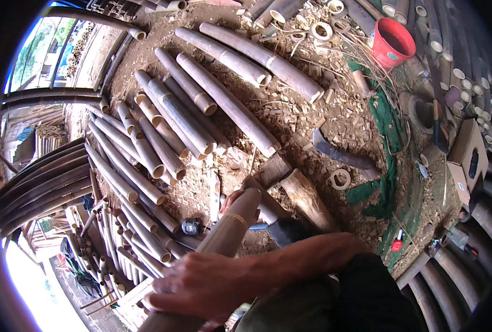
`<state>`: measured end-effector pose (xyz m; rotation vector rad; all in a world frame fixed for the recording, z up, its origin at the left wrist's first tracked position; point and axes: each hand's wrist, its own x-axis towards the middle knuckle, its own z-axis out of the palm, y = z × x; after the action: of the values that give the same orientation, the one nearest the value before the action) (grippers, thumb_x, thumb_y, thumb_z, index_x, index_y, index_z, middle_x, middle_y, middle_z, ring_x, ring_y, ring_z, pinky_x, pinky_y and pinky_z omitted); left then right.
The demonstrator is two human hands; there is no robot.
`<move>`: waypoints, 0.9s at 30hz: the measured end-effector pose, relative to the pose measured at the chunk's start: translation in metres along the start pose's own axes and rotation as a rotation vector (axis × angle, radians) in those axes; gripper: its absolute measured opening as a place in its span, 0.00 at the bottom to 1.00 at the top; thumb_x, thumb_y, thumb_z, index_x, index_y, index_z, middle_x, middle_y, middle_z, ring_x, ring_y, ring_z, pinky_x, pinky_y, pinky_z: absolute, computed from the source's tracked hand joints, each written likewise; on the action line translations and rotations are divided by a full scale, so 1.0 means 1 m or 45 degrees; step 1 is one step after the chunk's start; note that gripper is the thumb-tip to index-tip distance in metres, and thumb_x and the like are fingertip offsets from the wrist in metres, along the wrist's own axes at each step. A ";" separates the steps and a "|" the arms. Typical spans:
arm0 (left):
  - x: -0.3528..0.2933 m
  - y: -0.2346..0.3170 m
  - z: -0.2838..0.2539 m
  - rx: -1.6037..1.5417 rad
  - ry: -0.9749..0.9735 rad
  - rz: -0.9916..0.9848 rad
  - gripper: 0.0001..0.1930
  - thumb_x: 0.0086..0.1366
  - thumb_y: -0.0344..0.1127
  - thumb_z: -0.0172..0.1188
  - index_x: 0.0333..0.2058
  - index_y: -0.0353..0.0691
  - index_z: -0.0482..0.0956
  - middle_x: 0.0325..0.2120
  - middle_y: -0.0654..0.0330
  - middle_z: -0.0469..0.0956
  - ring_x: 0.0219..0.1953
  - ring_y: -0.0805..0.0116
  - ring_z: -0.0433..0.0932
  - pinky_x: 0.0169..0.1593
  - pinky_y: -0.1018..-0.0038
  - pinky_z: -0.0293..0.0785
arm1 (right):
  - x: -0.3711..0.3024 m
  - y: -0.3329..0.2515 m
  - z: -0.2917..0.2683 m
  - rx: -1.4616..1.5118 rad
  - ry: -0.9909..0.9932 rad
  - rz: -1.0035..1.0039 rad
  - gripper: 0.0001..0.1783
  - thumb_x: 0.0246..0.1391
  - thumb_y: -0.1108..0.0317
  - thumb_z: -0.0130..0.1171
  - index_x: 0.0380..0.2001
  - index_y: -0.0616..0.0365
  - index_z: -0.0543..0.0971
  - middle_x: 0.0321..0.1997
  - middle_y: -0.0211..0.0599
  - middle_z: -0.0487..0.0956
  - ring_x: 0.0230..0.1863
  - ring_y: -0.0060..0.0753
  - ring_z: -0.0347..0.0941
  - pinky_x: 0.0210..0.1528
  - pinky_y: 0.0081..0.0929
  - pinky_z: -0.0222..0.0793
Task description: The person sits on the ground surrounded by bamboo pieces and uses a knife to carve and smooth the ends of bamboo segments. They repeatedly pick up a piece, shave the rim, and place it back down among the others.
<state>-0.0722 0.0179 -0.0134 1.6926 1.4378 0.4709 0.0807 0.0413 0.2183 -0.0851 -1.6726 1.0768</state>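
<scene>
Soft daylight, blown-out glare at left, fisheye-bent dark rim.

One red bucket (pixel 391 42), one cardboard box (pixel 468 152), one held bamboo pole (pixel 224 238), two hands (pixel 207 285).

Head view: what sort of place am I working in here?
Likely an open-air bamboo workshop: cut bamboo poles piled on a dirt floor strewn with chips and sliced rings, plus a red bucket.

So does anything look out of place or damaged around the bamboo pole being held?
Nothing looks damaged. The ground is littered with chips and cut bamboo rings, and a dark curved blade lies loose among them. The bamboo pole looks whole under the right hand; the left hand barely shows behind it.
</scene>
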 end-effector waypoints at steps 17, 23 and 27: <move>0.061 0.088 -0.044 -0.900 0.079 -0.375 0.27 0.56 0.44 0.64 0.46 0.28 0.72 0.30 0.56 0.79 0.30 0.67 0.78 0.36 0.72 0.76 | -0.209 0.117 -0.173 -1.569 0.113 1.782 0.31 0.52 0.55 0.65 0.54 0.61 0.70 0.52 0.52 0.70 0.52 0.51 0.70 0.52 0.48 0.70; 0.124 0.051 -0.031 -0.483 0.214 -0.104 0.44 0.62 0.62 0.57 0.62 0.28 0.61 0.55 0.39 0.70 0.58 0.52 0.70 0.62 0.62 0.65 | -0.310 0.096 -0.183 -1.641 -0.346 1.694 0.36 0.48 0.62 0.68 0.59 0.59 0.66 0.60 0.49 0.62 0.55 0.58 0.67 0.54 0.50 0.66; 0.114 0.082 -0.076 -0.583 0.095 -0.226 0.43 0.65 0.67 0.50 0.59 0.27 0.67 0.55 0.40 0.72 0.61 0.52 0.69 0.64 0.64 0.63 | -0.318 0.077 -0.192 -1.697 -0.460 1.563 0.30 0.54 0.60 0.62 0.58 0.61 0.68 0.51 0.49 0.69 0.49 0.54 0.71 0.45 0.44 0.71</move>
<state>-0.0467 0.1531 0.0683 1.1850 1.3896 0.7080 0.3288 0.0291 -0.0682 -2.0601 -2.4299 0.5226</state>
